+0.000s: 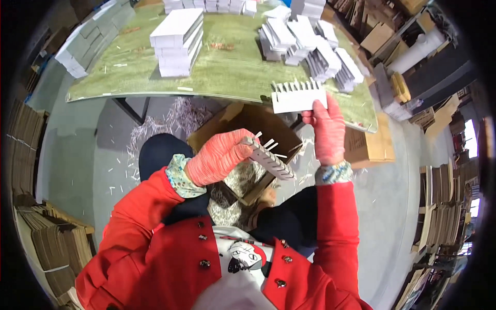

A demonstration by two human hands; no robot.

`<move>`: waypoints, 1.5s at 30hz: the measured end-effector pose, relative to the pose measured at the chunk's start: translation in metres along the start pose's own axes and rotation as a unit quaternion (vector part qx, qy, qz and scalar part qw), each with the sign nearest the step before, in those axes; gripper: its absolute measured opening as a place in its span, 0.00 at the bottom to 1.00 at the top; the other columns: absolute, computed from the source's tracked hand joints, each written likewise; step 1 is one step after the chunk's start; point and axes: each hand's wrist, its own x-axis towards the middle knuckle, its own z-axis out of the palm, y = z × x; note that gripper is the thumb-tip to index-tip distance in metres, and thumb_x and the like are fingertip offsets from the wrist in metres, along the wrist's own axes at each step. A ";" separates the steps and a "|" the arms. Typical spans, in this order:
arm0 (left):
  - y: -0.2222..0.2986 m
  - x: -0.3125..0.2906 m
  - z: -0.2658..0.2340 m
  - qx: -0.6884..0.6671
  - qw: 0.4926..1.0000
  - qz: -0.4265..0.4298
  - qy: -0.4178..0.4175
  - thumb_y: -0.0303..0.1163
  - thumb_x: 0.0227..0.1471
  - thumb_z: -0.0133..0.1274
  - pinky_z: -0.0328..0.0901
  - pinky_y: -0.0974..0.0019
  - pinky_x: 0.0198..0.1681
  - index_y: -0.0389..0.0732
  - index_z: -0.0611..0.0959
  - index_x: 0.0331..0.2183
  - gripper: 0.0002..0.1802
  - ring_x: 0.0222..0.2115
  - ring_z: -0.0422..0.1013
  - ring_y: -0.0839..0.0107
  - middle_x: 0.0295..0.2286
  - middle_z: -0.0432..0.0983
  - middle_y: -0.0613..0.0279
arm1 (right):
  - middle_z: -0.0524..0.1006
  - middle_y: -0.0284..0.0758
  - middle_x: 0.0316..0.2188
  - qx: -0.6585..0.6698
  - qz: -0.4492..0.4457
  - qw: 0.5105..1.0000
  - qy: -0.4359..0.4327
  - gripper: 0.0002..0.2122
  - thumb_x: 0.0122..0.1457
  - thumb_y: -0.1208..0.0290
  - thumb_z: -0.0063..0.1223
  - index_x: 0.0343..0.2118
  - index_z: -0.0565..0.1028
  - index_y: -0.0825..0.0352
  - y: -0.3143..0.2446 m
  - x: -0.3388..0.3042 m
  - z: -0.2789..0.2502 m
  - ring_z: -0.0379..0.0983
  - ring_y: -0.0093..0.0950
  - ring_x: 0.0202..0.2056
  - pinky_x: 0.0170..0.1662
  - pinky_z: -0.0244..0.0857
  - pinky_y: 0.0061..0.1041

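Note:
My left hand [218,156], in a coral knit glove, is closed on one end of a thick stack of slotted cardboard strips [272,164], held tilted over an open carton [281,135]. Thin white slivers [269,143] stick out or hang in the air beside the stack's slots. My right hand [329,133], gloved alike, pinches the lower right corner of a white slotted cardboard piece [293,102] at the table's near edge. Comb-like teeth line its upper side, and some bend over. Whether it is one sheet or several cannot be made out.
On the green table [227,67] stand a tall stack of white cardboard pieces [175,44] and several slotted bundles [323,57]. Paper shreds [170,119] litter the floor and fill the carton. Another brown carton [369,144] stands at the right, under the table's corner.

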 end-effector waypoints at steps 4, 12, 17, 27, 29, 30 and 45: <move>0.017 0.017 -0.006 -0.012 0.998 0.047 0.043 0.41 0.60 0.45 0.63 0.73 0.37 0.39 0.74 0.38 0.15 0.31 0.65 0.80 0.29 0.70 0.70 | 0.74 0.32 0.29 -0.170 0.010 0.984 0.047 0.19 0.58 0.71 0.51 0.52 0.67 0.71 0.000 0.037 0.015 0.69 0.21 0.29 0.32 0.66 0.23; 0.026 0.024 -0.024 0.002 0.999 0.011 0.035 0.37 0.60 0.46 0.63 0.71 0.35 0.37 0.75 0.37 0.13 0.30 0.67 0.77 0.27 0.70 0.66 | 0.74 0.35 0.29 -0.693 -0.299 0.641 0.139 0.16 0.56 0.72 0.52 0.49 0.71 0.66 -0.013 0.035 0.021 0.69 0.25 0.31 0.36 0.66 0.24; 0.017 0.030 -0.031 0.151 0.984 0.094 0.016 0.36 0.59 0.47 0.64 0.68 0.34 0.36 0.75 0.36 0.12 0.30 0.68 0.74 0.27 0.71 0.63 | 0.76 0.40 0.33 -0.260 -0.100 0.954 -0.113 0.12 0.55 0.74 0.53 0.42 0.74 0.67 -0.062 -0.020 0.067 0.71 0.36 0.34 0.39 0.66 0.28; 0.017 0.018 -0.025 0.067 0.995 -0.069 -0.004 0.37 0.56 0.52 0.66 0.69 0.34 0.36 0.76 0.37 0.14 0.29 0.69 0.76 0.26 0.73 0.64 | 0.75 0.31 0.26 -0.250 0.033 0.949 -0.187 0.06 0.57 0.74 0.50 0.33 0.75 0.70 -0.051 -0.061 0.069 0.68 0.20 0.29 0.35 0.65 0.22; 0.012 0.014 -0.023 -0.027 0.996 -0.083 -0.018 0.39 0.55 0.53 0.66 0.71 0.34 0.36 0.76 0.36 0.15 0.29 0.69 0.78 0.26 0.73 0.64 | 0.75 0.30 0.25 -0.227 0.064 0.954 -0.187 0.05 0.57 0.74 0.51 0.33 0.75 0.70 -0.052 -0.065 0.068 0.68 0.19 0.28 0.35 0.64 0.21; 0.013 0.012 -0.022 -0.074 0.993 -0.090 -0.026 0.40 0.54 0.53 0.66 0.72 0.34 0.36 0.76 0.36 0.16 0.29 0.69 0.78 0.26 0.73 0.65 | 0.74 0.29 0.25 -0.202 0.097 0.957 -0.185 0.05 0.56 0.74 0.51 0.32 0.75 0.70 -0.052 -0.066 0.067 0.68 0.18 0.28 0.34 0.64 0.20; -0.027 0.018 -0.025 -0.109 0.990 -0.090 0.006 0.36 0.54 0.53 0.65 0.75 0.32 0.37 0.76 0.34 0.12 0.27 0.68 0.80 0.26 0.72 0.68 | 0.72 0.28 0.23 -0.099 0.066 0.985 -0.128 0.07 0.59 0.70 0.50 0.31 0.73 0.70 -0.009 -0.058 0.058 0.65 0.16 0.26 0.33 0.62 0.16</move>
